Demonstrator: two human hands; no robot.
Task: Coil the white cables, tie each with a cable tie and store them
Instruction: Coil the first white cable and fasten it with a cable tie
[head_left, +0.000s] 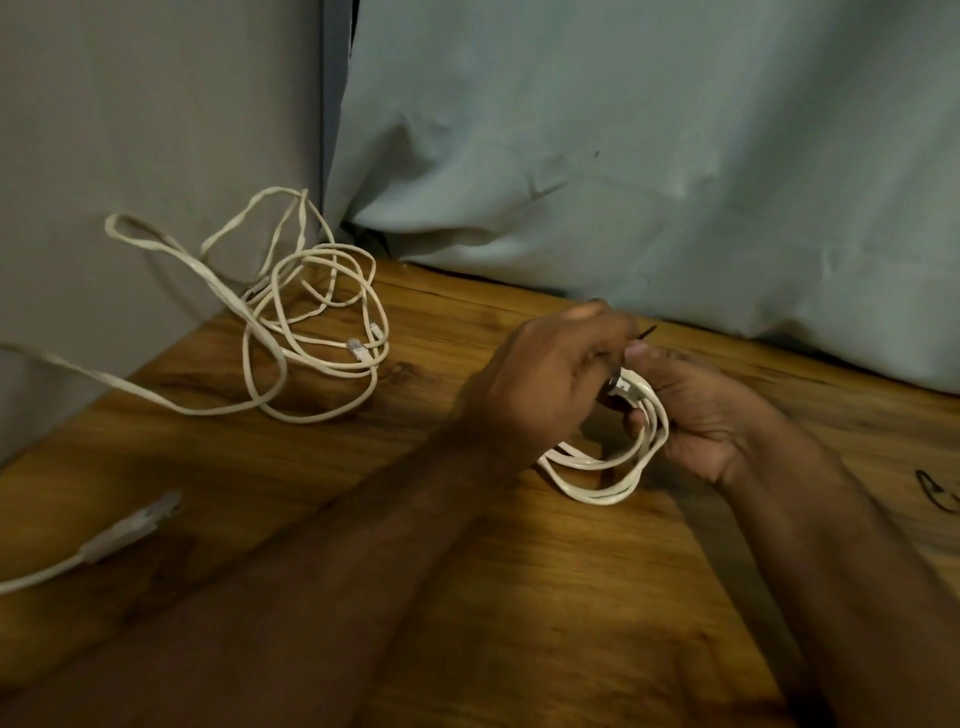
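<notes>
Both hands meeting right of centre over the brown wood-grain surface (519, 597). Right hand (711, 415) curled round a small neat coil of white flat cable (602, 467), thumb on top of the bundle, lower loops hanging down to touch or nearly touch the wood. Left hand (540, 384) with fingers curled in, pinching at the top of the same coil where a thin black cable tie (647, 332) pokes up between the two thumbs; exact finger contact blurred. Clear plug end of the coil just visible beside the left fingers. Second white cable, a loose tangled heap of round cord (311, 332), well apart at back left near the corner, two clear plugs lying in it, some loops leaning up against the pale grey wall (130, 130). One flat white strand running off the heap toward the left edge. Separate white plug-ended cable (130, 530) at lower left, blurred. Light blue-grey draped cloth (649, 156) behind the surface. Small black looped tie (935, 493) at far right edge, partly cut off.
</notes>
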